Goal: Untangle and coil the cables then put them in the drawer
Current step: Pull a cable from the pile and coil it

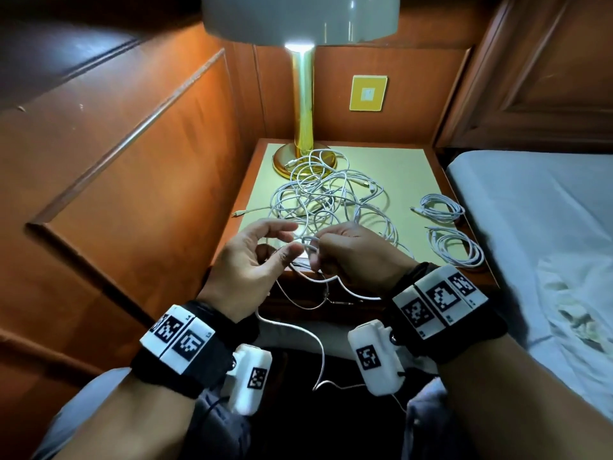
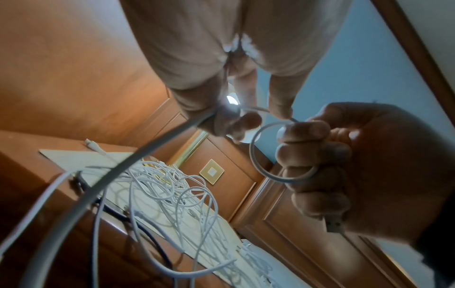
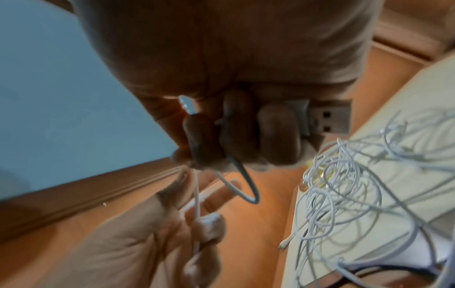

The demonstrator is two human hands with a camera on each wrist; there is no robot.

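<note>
Head view: the right hand (image 1: 351,250) is curled tight round a white cable (image 1: 308,247), with small loops of it gathered in the fingers. The right wrist view shows the cable's USB plug (image 3: 327,118) poking out past the little finger. The left hand (image 1: 255,260) sits just beside it, half open, and pinches the same cable between thumb and forefinger; the other fingers are spread loosely. From there the cable hangs down between the wrists toward the person's lap.

Past the hands, a tangled heap of white cables (image 1: 328,197) covers the middle of the table (image 1: 408,167) and runs up onto the brass foot of a lamp (image 1: 303,134). One plug end trails off to the heap's left. Two coiled cables (image 1: 446,227) lie apart from the heap at the table's right edge, next to the bed (image 1: 537,207). A yellow wall plate (image 1: 368,93) sits on the wood panelling behind the lamp.

The hands and hanging cable cover the table's front, so the drawer cannot be made out. The lampshade is cut off at the top. How many cables make up the heap cannot be told.
</note>
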